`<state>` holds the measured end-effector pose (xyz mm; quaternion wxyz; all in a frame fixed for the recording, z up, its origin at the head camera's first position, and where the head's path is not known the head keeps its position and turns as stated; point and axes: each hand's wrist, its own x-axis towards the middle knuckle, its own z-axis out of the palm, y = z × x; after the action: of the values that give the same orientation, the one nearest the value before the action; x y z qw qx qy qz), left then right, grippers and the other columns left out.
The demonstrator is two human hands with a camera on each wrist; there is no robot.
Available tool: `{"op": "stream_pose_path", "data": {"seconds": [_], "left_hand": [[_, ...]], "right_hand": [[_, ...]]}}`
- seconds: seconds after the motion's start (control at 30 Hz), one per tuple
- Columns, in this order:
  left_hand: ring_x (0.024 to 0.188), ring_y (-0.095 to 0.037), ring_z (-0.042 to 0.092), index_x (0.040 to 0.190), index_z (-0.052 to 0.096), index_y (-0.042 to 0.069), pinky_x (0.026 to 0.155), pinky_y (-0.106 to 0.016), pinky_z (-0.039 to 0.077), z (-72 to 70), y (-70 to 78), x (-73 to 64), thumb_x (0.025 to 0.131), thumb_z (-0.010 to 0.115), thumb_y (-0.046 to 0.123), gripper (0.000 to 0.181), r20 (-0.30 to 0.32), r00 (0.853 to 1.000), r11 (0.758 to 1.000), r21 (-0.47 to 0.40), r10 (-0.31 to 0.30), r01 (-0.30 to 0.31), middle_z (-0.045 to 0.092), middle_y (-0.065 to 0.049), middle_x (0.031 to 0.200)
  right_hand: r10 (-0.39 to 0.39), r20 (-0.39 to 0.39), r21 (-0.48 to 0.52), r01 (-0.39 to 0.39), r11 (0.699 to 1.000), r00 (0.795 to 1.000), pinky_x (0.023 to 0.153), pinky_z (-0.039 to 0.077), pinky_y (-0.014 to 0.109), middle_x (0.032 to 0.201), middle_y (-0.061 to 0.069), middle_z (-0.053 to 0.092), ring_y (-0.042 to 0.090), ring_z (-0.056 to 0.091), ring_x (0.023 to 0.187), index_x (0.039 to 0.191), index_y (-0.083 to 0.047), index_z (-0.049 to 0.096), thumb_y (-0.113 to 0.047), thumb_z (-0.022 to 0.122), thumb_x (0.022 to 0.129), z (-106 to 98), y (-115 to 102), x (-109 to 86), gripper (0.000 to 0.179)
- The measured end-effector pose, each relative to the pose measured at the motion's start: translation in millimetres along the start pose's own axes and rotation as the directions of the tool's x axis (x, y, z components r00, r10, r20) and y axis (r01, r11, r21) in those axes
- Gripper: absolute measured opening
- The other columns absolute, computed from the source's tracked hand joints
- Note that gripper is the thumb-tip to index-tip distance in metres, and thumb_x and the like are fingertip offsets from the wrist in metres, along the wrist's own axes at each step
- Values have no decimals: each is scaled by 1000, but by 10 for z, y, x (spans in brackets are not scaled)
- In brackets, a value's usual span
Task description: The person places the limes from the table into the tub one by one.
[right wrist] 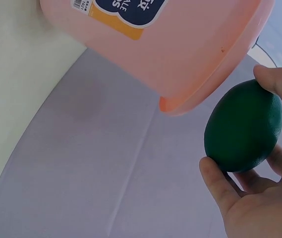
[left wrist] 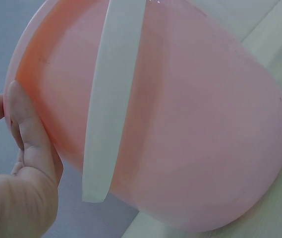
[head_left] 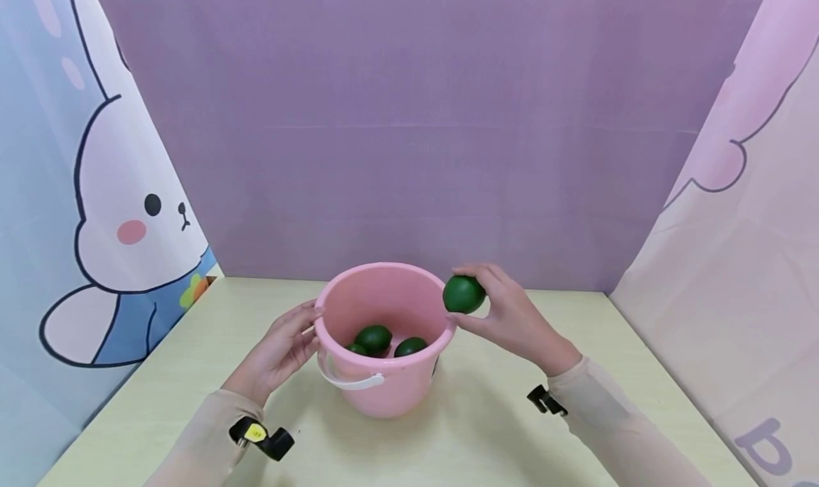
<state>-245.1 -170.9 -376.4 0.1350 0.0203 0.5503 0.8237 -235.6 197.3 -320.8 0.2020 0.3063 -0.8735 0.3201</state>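
A pink bucket (head_left: pixel 390 387) stands upright on the table, its white handle (head_left: pixel 355 383) hanging down at the front left. Inside it lie three dark green limes, one of them the larger-looking lime (head_left: pixel 374 339) in the middle. At the bucket's left side my left hand (head_left: pixel 281 348) grips the rim (left wrist: pixel 11 74) with thumb and fingers. My right hand (head_left: pixel 512 321) holds another smooth, egg-shaped green lime (right wrist: pixel 244 126) between thumb and fingertips. That lime (head_left: pixel 463 294) is at the right rim, just above its height, overlapping the edge in the head view.
The pale wooden table (head_left: pixel 544 430) runs back to a purple cloth wall (head_left: pixel 416 131). Printed cloth panels flank it, with a cartoon rabbit (head_left: pixel 137 188) on the left. A dark blue label (right wrist: pixel 131 12) is stuck on the bucket's right side.
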Motion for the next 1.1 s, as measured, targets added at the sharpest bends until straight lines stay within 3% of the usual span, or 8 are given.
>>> {"op": "stream_pose_path", "data": {"seconds": [0.77,1.1], "left_hand": [[87,-8,58,141,41,3,70,-12,56,3,4,-14,104,55,17,43,12,1000,1000,3,15,-15,53,-7,115],[85,-8,59,141,41,3,69,-12,56,3,3,-13,104,54,16,41,15,1000,1000,5,21,-21,54,-7,114]], "right_hand": [[-27,40,36,26,999,999,86,58,28,133,-1,53,13,53,117,134,-16,57,-28,85,83,104,-72,123,60],[-23,83,118,13,993,996,82,59,29,129,-3,55,13,56,108,134,-18,57,-20,87,80,110,-85,177,62]]}}
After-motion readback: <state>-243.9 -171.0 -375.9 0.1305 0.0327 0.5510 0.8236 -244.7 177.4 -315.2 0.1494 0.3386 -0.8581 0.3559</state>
